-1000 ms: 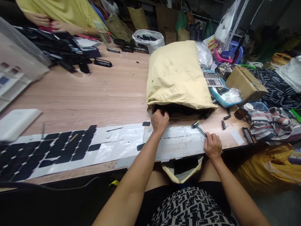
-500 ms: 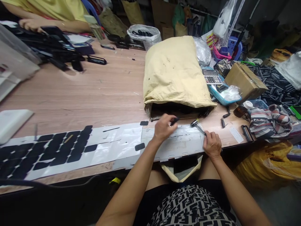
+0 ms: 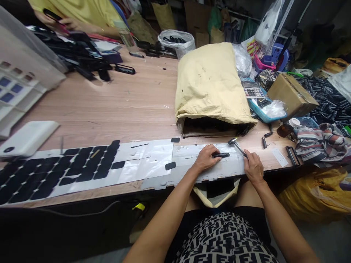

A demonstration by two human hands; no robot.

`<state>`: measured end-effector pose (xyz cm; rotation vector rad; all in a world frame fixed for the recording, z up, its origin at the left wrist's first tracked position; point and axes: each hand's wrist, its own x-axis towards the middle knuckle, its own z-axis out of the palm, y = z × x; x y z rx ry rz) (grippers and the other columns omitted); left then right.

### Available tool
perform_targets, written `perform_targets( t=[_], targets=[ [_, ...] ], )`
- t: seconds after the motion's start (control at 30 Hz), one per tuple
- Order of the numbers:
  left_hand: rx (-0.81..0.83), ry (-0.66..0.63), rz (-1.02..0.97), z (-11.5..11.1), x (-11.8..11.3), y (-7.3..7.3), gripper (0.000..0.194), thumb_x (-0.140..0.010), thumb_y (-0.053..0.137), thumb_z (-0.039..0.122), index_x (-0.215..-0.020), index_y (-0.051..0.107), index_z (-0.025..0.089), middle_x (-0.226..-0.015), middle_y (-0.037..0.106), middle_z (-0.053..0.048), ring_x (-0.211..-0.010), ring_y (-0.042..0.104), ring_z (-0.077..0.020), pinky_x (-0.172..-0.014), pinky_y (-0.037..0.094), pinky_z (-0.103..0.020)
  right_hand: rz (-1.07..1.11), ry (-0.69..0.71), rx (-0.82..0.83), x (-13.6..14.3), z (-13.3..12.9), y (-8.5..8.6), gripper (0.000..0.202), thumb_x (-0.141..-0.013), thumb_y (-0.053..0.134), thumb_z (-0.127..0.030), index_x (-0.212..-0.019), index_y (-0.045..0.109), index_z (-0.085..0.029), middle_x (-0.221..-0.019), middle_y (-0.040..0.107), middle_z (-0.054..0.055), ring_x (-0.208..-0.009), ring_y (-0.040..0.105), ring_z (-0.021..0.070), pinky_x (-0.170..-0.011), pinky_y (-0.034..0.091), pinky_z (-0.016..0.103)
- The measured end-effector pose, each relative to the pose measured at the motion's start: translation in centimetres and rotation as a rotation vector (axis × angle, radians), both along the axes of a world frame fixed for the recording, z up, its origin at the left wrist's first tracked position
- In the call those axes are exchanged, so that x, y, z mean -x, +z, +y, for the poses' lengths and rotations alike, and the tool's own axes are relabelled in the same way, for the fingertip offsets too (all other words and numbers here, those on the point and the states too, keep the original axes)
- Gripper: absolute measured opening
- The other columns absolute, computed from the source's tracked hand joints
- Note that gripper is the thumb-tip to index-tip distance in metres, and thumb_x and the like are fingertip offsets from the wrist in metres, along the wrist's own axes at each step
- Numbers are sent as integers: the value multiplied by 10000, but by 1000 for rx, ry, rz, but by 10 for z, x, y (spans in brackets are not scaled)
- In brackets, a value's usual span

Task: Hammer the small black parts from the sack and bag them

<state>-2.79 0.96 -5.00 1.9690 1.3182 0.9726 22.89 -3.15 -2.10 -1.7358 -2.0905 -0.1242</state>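
A: ok so what have our hands got right now?

B: Our left hand (image 3: 207, 157) has its fingers pinched on one end of a thin black part (image 3: 224, 155), which is at the pale board (image 3: 227, 168) along the near edge of the worktop (image 3: 123, 106). We can't tell if the part touches the board.

A: And our right hand (image 3: 253, 167)?

B: Fingers curled snugly round the handle of a small hammer (image 3: 239, 148), head pointing away from us and a bit left.

A: What else is near us?

B: Big yellowish sack (image 3: 211, 80) lying just beyond the board, mouth gaping our way. Left of the board there's a white sheet (image 3: 142, 160) with rows of black pads (image 3: 101, 168). Calculator (image 3: 252, 92) sits right of the sack, by a blue basket (image 3: 263, 116).
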Motion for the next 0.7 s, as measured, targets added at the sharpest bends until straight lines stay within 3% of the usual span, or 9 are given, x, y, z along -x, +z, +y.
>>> perform_targets(
  t=[0.13,0.3,0.57,0.7],
  targets=[
    [15,1,16,1,0,-3,118,-764,764,225,-879,737,220,-824,634,-21,-875,582,-208,-813,472,-340,301,97,59,4,-22,16,395,-1021,398,-294,-1358,594,-230,-1109,667,85,-1047,624,211,-929,506,343],
    [6,-6,4,2,1,-7,104,-779,774,232,-881,754,234,-807,641,-17,-857,579,-200,-817,461,-345,399,223,185,21,-53,30,359,-1024,429,-299,-1314,634,-246,-1100,705,67,-1024,672,190,-924,549,324],
    [-17,-4,-17,4,-1,-13,103,-775,788,221,-876,769,237,-796,639,-14,-837,571,-192,-812,453,-341,428,197,197,26,-61,15,363,-1025,423,-304,-1299,652,-235,-1091,722,78,-1017,687,195,-923,569,336],
    [-8,-6,-2,4,-1,-12,107,-775,787,221,-879,772,240,-795,635,-19,-849,572,-200,-816,455,-346,478,196,198,30,-59,16,350,-1018,441,-294,-1285,658,-232,-1134,721,79,-1057,682,198,-951,562,349]
  ],
)
